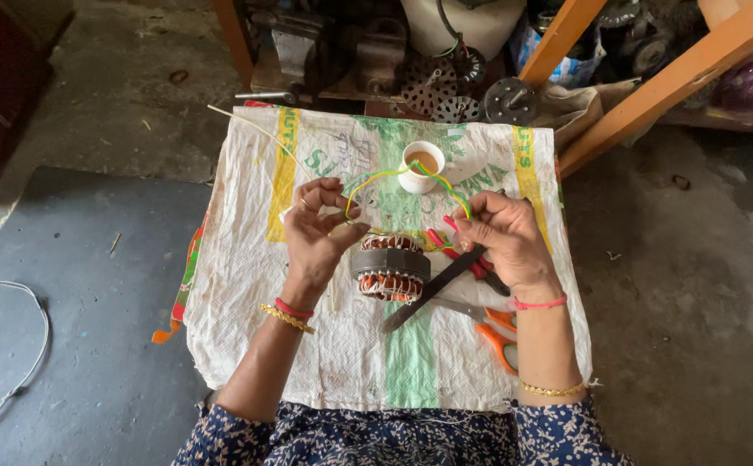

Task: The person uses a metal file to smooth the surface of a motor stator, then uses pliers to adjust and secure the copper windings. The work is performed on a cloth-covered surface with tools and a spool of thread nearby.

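My left hand [316, 226] and my right hand [501, 235] each pinch one end of a yellow-green sleeved wire [398, 175] that arches between them. Below the arch sits a round motor stator [390, 267] with copper windings, resting on a white woven sack [350, 345]. The wire runs down toward the stator's top. My left hand is just left of the stator, my right hand just right of it.
A white cup of brown liquid [420, 165] stands behind the wire. Red-handled pliers [467, 255], a long dark blade [432, 289] and orange-handled scissors [493, 328] lie right of the stator. Orange wooden legs [678, 78] and metal machine parts [376, 52] stand behind. A white cable [22, 345] lies left.
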